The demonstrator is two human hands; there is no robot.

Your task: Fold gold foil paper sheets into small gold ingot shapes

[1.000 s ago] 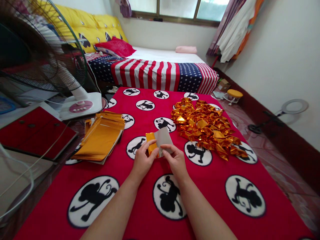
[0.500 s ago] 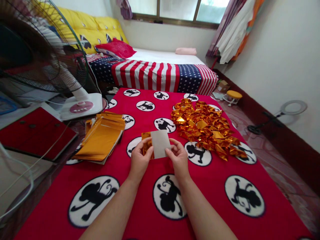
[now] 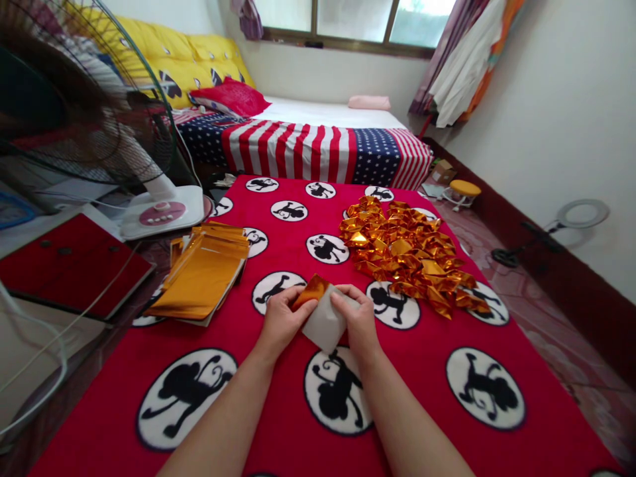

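Between my two hands is a sheet of gold foil paper (image 3: 325, 324), partly folded, with its pale grey back facing up and a gold strip along its upper left. My left hand (image 3: 285, 318) pinches the gold side, thumb on top. On the other side, my right hand (image 3: 356, 315) grips the pale part between thumb and fingers. The sheet is tilted, one corner pointing toward me. To the left lies a stack of flat gold foil sheets (image 3: 199, 275). A heap of folded gold foil pieces (image 3: 405, 248) spreads out on the right.
A red cloth with monkey prints (image 3: 407, 384) covers the table. At the left stand a fan (image 3: 159, 205) and a red panel (image 3: 74, 258). Beyond the table is a bed (image 3: 318, 149). A yellow stool (image 3: 464, 189) and a ring lamp (image 3: 581, 213) stand at the right.
The foil sheet has turned from nearly square-on to a tilted, corner-down position. Both hands have shifted slightly with it, and my right thumb now lies over the pale side.
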